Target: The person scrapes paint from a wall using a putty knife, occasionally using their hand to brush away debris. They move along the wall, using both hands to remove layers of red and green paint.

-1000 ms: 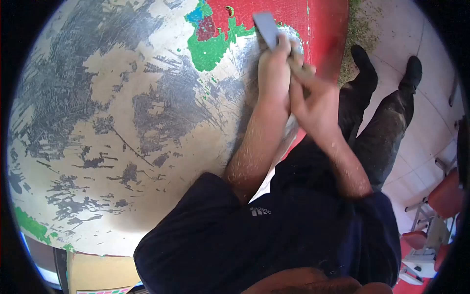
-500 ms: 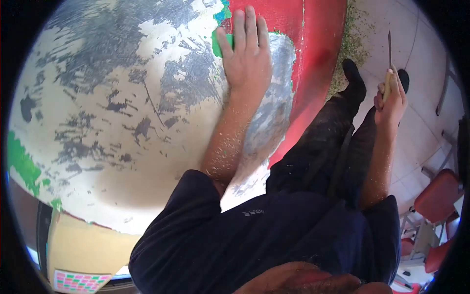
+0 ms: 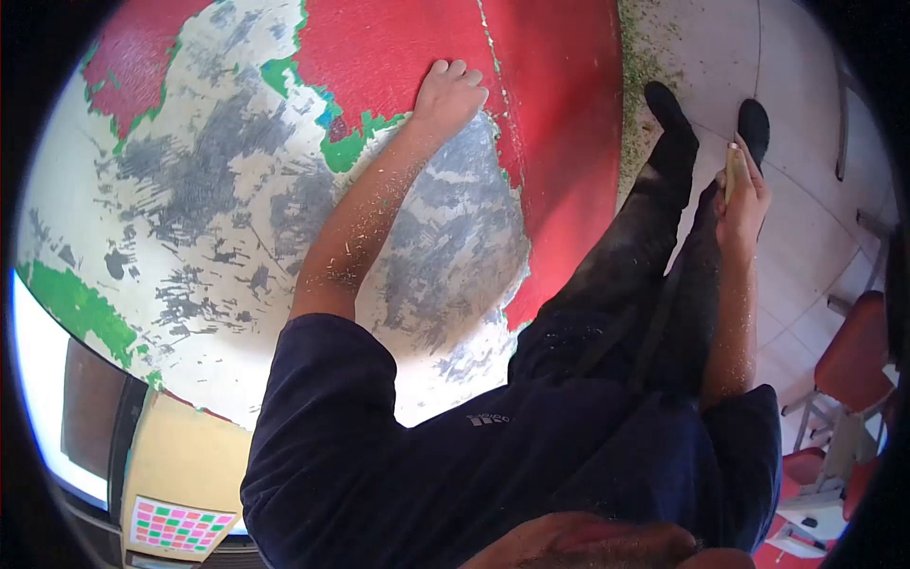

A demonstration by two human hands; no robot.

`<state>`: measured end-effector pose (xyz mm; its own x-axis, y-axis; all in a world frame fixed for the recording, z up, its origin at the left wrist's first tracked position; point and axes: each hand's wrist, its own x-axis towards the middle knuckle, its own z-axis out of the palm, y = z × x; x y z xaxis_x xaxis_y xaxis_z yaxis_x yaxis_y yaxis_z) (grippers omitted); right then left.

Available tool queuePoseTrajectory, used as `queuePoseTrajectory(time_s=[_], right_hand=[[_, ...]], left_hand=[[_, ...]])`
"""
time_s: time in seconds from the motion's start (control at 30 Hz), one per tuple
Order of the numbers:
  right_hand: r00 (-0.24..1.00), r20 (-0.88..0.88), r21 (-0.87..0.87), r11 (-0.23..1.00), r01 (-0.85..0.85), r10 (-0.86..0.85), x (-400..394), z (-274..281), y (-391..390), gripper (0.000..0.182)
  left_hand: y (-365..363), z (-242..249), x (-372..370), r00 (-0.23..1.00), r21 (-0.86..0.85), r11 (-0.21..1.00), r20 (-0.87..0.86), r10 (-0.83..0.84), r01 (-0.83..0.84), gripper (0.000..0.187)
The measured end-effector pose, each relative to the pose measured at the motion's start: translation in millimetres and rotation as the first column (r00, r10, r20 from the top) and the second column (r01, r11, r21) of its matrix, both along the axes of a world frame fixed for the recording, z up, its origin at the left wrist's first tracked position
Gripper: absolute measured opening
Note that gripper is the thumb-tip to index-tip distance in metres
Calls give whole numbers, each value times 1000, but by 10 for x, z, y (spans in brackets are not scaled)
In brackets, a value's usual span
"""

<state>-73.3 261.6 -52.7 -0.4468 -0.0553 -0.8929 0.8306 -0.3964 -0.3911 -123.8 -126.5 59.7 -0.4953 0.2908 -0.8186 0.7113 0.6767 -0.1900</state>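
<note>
My left hand [image 3: 452, 97] rests on the red paint of the large curved surface [image 3: 379, 43], its fingers bent and close together, just above a scraped grey patch [image 3: 441, 218]. Whether anything is under those fingers is hidden. Green paint edges [image 3: 343, 152] border the bare white and grey areas. On the right, my right hand [image 3: 742, 204] is wrapped round a pale handle [image 3: 731, 171], held away from the surface over my legs. The blade seen earlier cannot be made out now. Small chips cling to both forearms.
Paint flakes [image 3: 640, 85] lie on the tiled floor [image 3: 796, 228] along the surface's edge. My dark shoes [image 3: 754, 128] stand beyond. Red chairs [image 3: 853, 353] are at the right. A sheet with coloured squares [image 3: 180, 524] hangs at the lower left.
My view has shifted over the surface. My left hand has moved from the green edge onto the red paint, its spread fingers now bent. The tool's blade no longer shows.
</note>
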Motion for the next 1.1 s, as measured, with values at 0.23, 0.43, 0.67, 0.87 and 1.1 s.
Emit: queuePoseTrajectory(time_s=[0.23, 0.43, 0.67, 0.87, 1.1], right_hand=[[1000, 4, 39, 999, -14, 14, 41, -51, -112, 39], [999, -22, -9, 999, -35, 35, -22, 62, -284, 38], [999, -8, -24, 999, -47, 47, -33, 139, -319, 39], [998, -7, 62, 996, -63, 63, -58, 209, -108, 39], [999, 10, 156, 987, 36, -38, 93, 37, -155, 27]], left_hand=[[-19, 23, 95, 982, 12, 995, -167, -93, 96, 9], [80, 705, -228, 791, 125, 987, -592, 154, -99, 29], [122, 671, 1156, 989, -152, 984, 96, 108, -93, 66], [158, 1363, 68, 890, -136, 952, -410, 199, -276, 60], [9, 759, 791, 903, -220, 966, -430, 30, -137, 53]])
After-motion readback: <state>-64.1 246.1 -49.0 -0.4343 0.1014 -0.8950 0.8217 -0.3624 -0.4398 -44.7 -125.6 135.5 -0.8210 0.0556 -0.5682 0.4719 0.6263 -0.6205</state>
